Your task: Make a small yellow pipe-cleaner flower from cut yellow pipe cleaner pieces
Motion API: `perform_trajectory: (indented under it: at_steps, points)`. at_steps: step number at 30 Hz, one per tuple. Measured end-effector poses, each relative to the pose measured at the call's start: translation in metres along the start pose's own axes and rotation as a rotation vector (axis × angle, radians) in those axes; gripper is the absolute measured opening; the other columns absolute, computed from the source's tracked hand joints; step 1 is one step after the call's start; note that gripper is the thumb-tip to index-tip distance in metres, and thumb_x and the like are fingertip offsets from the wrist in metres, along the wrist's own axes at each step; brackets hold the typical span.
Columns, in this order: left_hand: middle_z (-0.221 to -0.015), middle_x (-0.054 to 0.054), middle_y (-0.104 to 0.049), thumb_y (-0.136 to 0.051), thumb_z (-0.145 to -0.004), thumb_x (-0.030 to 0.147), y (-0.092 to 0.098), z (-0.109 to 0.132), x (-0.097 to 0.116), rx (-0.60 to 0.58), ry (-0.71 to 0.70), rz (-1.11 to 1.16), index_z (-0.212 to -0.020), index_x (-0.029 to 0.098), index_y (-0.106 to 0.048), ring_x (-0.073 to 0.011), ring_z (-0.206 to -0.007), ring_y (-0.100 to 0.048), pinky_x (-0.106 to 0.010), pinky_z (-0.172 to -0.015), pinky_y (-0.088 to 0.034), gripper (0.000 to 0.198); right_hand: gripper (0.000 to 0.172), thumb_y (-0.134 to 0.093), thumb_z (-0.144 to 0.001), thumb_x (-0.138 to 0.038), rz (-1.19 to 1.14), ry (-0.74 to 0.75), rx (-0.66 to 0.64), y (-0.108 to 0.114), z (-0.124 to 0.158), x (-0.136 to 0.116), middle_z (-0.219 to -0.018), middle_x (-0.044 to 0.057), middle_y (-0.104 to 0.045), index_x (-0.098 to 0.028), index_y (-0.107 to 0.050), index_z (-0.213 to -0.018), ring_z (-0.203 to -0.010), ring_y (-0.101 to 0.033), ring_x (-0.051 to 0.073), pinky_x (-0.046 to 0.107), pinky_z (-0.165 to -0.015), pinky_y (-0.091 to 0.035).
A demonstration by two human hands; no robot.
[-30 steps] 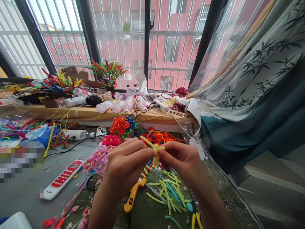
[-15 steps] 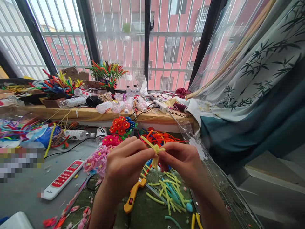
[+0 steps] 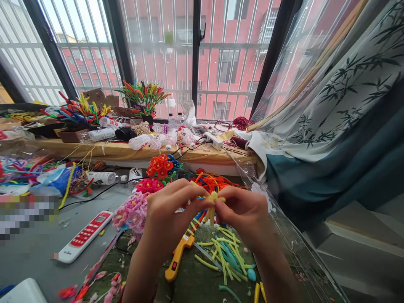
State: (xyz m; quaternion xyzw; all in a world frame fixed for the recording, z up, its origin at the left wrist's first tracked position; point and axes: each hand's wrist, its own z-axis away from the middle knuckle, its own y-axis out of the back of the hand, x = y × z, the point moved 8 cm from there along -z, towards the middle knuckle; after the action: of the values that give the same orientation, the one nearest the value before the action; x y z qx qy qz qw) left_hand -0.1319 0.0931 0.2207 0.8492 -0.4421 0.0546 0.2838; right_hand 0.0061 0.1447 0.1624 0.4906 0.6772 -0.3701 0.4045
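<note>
Yellow fuzzy piece: it sits up in the air between the two hands, above the counter (image 3: 28, 263), a knotted middle (image 3: 213, 196) with strands coming off it; against half a second ago it has shifted slightly to the right.
Upper-left strand: it stood out long and plain over the left fingers a moment back; now only its tip (image 3: 194, 184) peeks out, the rest hidden by that hand.
What that means: I'd judge the piece is being turned or re-gripped, its shaping still in hand.
Left hand (image 3: 172, 206): thumb and forefinger brought close on the knot's left side, with a gap showing behind the fingertips.
Right hand (image 3: 246, 208): pinched narrow on the short strand at the knot's right.
Hanging strands (image 3: 211, 215): they point downward, leaning a touch left.
Long axis: its clearest visible run goes from the knot down through those strands, close to upright; the fingers cover too much to be sure of the whole.
Below the hands: cut yellow stems (image 3: 224, 256) lie loose beside a yellow-handled tool (image 3: 176, 263).
</note>
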Motion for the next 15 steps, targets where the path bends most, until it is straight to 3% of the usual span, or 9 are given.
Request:
perform_trajectory:
  at_steps: [5, 15]
  points:
    - [-0.056, 0.004, -0.065, -0.068, -0.086, 0.024, -0.010, 0.002, -0.020, -0.110, 0.287, 0.186, -0.073, 0.016, -0.069, -0.0086, -0.048, -0.056, -0.018, -0.047, -0.042, 0.016, 0.005, -0.071, -0.076, -0.017, 0.031, 0.090, 0.055, 0.003, 0.000, -0.006, -0.063, -0.001, -0.067, -0.018, -0.072, -0.071, -0.054, -0.059, 0.012, 0.023, -0.052, -0.051]
    - [-0.061, 0.003, -0.068, -0.069, -0.086, 0.022, -0.021, 0.004, -0.025, -0.168, 0.399, 0.356, -0.078, 0.017, -0.070, -0.0076, -0.052, -0.058, -0.015, -0.048, -0.043, 0.010, 0.004, -0.071, -0.079, -0.018, 0.089, 0.153, -0.024, -0.001, -0.003, -0.006, -0.071, 0.001, -0.071, -0.019, -0.073, -0.076, -0.061, -0.064, 0.014, 0.025, -0.057, -0.055]
